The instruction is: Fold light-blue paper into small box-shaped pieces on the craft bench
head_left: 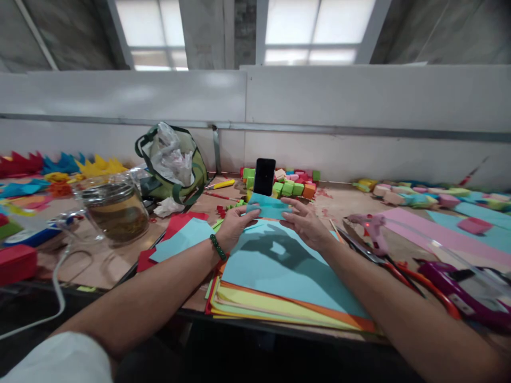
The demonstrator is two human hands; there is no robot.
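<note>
The head-worn camera looks forward and down across the nearby table.

No text, label, brand, number or sign can be read. The purple tool at the right side of the bench carries small pale patches, too blurred to tell whether they are print.
</note>
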